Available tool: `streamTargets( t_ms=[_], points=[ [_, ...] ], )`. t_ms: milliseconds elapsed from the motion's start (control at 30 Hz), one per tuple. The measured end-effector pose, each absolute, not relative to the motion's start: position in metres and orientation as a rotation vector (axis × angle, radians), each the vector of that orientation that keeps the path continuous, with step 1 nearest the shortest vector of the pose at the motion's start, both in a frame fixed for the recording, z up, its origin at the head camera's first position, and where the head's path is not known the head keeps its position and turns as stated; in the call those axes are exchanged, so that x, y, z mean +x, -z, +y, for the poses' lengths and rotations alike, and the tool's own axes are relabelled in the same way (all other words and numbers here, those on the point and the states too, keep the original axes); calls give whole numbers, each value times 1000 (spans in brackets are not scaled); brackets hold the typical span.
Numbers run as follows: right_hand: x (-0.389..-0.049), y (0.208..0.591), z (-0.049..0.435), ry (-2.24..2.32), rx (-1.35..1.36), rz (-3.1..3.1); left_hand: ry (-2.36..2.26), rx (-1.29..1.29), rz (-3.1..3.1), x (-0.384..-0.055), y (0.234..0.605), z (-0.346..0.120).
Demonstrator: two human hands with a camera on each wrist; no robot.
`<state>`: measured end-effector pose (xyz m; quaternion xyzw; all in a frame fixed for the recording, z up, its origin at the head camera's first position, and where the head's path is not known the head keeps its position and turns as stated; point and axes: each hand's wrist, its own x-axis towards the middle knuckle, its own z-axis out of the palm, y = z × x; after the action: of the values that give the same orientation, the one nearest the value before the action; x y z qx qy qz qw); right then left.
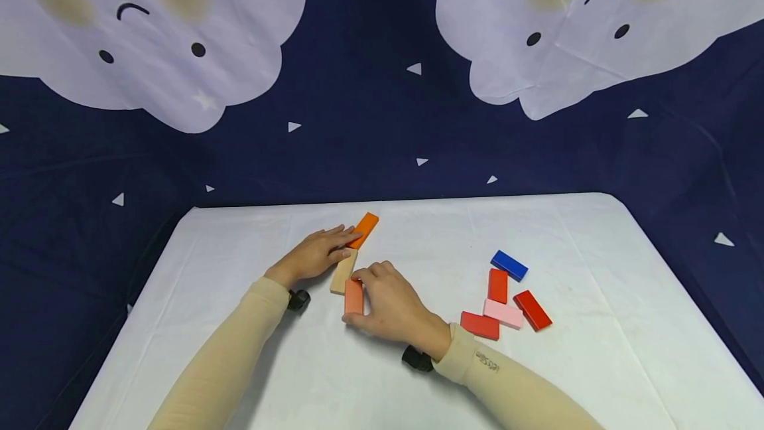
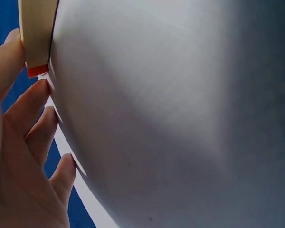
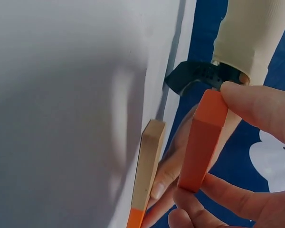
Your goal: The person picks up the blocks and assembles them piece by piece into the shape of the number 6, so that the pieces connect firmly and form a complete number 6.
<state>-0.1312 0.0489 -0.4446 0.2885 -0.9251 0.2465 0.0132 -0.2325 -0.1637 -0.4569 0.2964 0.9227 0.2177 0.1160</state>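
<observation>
My right hand (image 1: 390,304) pinches a light orange block (image 1: 354,296) by its two ends, thumb at the near end and fingers at the far one. The right wrist view shows this block (image 3: 203,140) held off the table, near the plain wooden block (image 3: 148,161). My left hand (image 1: 313,254) lies with fairly straight fingers beside the wooden block (image 1: 343,272) and a brighter orange block (image 1: 363,229); its fingertips reach onto the orange one. These two blocks lie end to end in a slanting row. In the left wrist view the thumb touches the wooden block (image 2: 38,33).
To the right on the white table (image 1: 286,377) lie a blue block (image 1: 509,265), a pink block (image 1: 503,313) and several red blocks, among them one red block (image 1: 532,310) set at a slant. A dark blue cloth with clouds hangs behind the table.
</observation>
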Motion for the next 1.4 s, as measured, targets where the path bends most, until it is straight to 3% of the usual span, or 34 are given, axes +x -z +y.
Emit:
streamTargets(
  t_ms=[1400],
  points=[
    [-127, 452, 13, -431, 1018, -2882, -646, 848, 2700, -232, 458, -163]
  ],
)
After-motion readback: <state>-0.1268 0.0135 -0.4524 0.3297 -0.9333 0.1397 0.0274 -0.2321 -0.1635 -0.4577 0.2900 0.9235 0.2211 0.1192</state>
